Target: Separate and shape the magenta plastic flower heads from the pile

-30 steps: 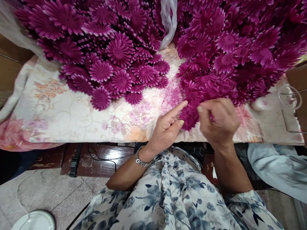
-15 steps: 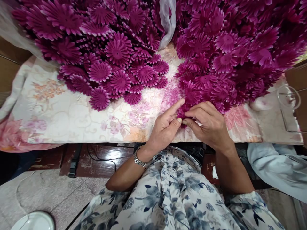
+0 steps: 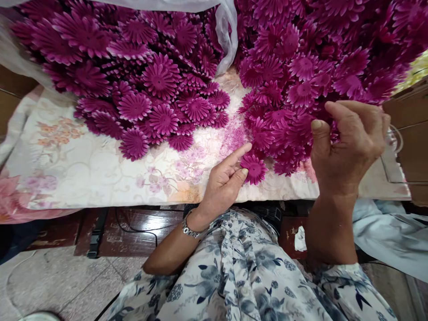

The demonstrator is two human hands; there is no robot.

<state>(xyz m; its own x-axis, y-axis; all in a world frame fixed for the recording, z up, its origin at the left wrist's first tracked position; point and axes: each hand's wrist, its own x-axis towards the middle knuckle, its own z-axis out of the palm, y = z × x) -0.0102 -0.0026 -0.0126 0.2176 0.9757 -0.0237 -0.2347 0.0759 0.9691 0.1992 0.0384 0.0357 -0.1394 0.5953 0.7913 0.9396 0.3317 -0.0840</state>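
A magenta artificial flower head [image 3: 254,170] with pale-tipped petals is pinched at its left edge by my left hand [image 3: 224,180], thumb on top and index finger stretched out past it. To the right, my right hand [image 3: 347,142] is raised over the front of the right-hand pile of flower heads [image 3: 304,89]. Its thumb and fingers are apart, and nothing shows between them. A second pile of magenta flower heads [image 3: 163,80] lies at the left, looking flatter and more stacked.
A floral cloth [image 3: 110,178] covers the table, with pink dust [image 3: 236,136] between the piles. Translucent plastic [image 3: 227,35] hangs at the back of the left pile. A cardboard box [image 3: 409,138] stands at the right. Grey fabric [image 3: 388,232] lies below the table's right side.
My right hand has left the flower head and moved right and up, its fingers opening. My left hand keeps its pinch, and the flower head now shows in full. The view has shifted slightly.
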